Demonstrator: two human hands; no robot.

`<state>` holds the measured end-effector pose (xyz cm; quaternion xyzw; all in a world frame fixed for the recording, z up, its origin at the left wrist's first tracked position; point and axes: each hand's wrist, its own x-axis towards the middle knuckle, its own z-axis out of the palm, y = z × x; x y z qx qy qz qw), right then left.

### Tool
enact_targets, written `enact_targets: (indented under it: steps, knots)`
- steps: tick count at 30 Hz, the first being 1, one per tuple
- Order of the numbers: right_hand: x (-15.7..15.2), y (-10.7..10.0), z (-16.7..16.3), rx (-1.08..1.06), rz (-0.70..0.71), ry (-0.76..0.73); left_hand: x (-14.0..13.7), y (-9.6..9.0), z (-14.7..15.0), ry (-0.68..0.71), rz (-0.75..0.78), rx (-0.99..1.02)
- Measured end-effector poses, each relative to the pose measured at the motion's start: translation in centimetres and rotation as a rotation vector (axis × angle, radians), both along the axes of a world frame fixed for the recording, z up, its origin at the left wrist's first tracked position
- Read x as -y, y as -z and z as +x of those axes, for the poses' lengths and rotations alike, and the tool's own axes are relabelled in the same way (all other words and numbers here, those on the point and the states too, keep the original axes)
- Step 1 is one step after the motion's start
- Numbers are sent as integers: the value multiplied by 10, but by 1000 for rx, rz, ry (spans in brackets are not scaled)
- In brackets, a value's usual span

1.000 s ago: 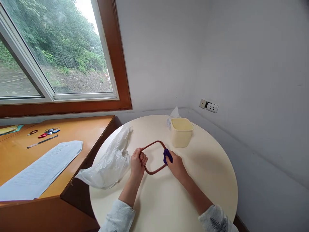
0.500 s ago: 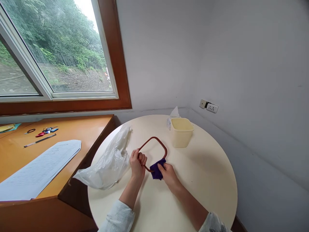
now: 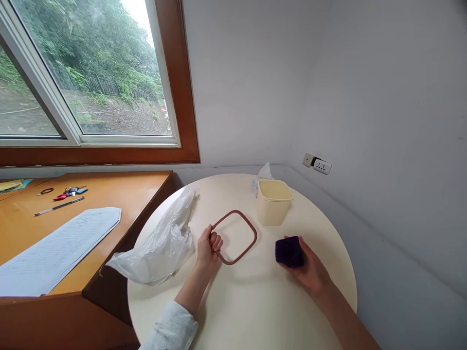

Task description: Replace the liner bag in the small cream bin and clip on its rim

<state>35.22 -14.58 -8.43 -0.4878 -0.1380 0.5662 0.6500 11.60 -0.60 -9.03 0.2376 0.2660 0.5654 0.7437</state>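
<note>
My left hand is closed around the left side of a reddish-brown rounded-square ring, which it holds up above the round table. To the right, apart from the ring, my right hand grips a folded dark purple cloth. The cloth hides part of the right fingers. Beyond the ring stands a cream plastic bin, upright and open at the top.
A crumpled white plastic bag lies on the left of the round table. Behind the bin is some white tissue. The wooden desk at left carries papers, a pen and keys.
My right hand has taken the purple cloth off the ring and moved right with it. The ring, still in my left hand, has its near right corner uncovered.
</note>
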Motion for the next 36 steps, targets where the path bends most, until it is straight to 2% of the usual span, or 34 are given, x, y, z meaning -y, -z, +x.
enact_targets:
  steps: [4, 8, 13, 16, 18, 20, 23, 28, 30, 32, 36]
  knots:
    - [2, 6, 31, 270, -145, 22, 0, 1, 1, 42, -16, -8]
    - [2, 6, 54, 331, -105, -67, -1, 3, 1, 82, -31, -15]
    - [1, 7, 78, 420, -128, -74, -2, 4, 2, 140, -35, -12]
    - [-1, 14, 97, 726, -219, -94, -1, 4, 4, 188, -28, -7]
    - [-2, 19, 108, 949, -334, -34, -1, 3, 5, 222, -22, -8]
    - [-1, 22, 112, 1106, -381, 68, 0, 3, 5, 254, -15, -16]
    - [1, 15, 97, 1331, -250, 91, 1, 3, 7, 300, -4, -40]
    - [7, -18, 27, 1453, 205, -290, 4, 3, 8, 388, 9, -97]
    - [6, -28, 2, 1505, 328, -463, 6, 3, 7, 433, 11, -114]
    - [3, -31, -15, 1595, 396, -562, 7, 4, 7, 486, 9, -129]
    - [-5, -19, -27, 1765, 437, -562, 9, 4, 7, 575, 1, -148]
